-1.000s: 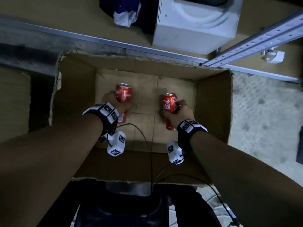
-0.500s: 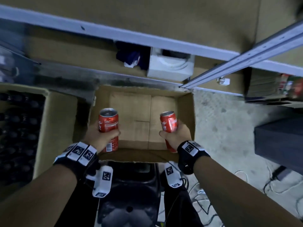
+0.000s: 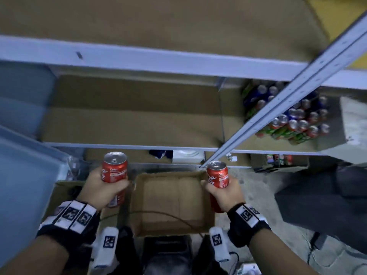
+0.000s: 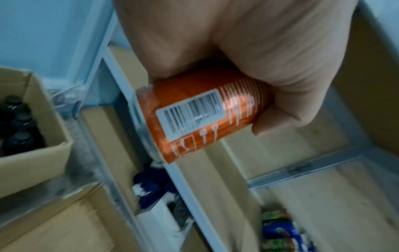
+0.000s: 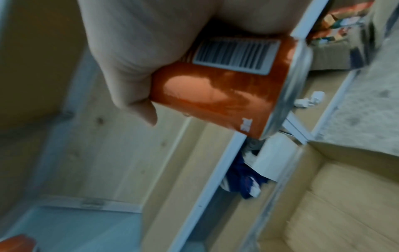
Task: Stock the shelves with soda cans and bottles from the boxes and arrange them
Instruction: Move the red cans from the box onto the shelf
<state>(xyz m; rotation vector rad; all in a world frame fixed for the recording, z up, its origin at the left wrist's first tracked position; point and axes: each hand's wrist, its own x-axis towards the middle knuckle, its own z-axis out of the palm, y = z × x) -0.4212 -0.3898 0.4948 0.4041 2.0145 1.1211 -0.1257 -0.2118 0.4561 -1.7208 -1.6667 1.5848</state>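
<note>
My left hand (image 3: 103, 187) grips a red cola can (image 3: 114, 169) upright, and the left wrist view shows the same left can (image 4: 207, 116) with its barcode under my curled fingers (image 4: 280, 109). My right hand (image 3: 220, 193) grips a second red cola can (image 3: 218, 174), whose barcode side shows in the right wrist view as the right can (image 5: 220, 92). Both cans hang above an open cardboard box (image 3: 172, 203) on the floor, in front of a bare brown shelf (image 3: 129, 120).
Several soda cans (image 3: 294, 118) stand grouped on the shelf at the right, behind a slanted metal upright (image 3: 282, 102). A box of dark bottles (image 4: 19, 129) stands at the left. A white container (image 3: 187, 155) sits on the lowest shelf.
Both hands have lifted their cans up out of the box, and my view has risen from the box to the shelves.
</note>
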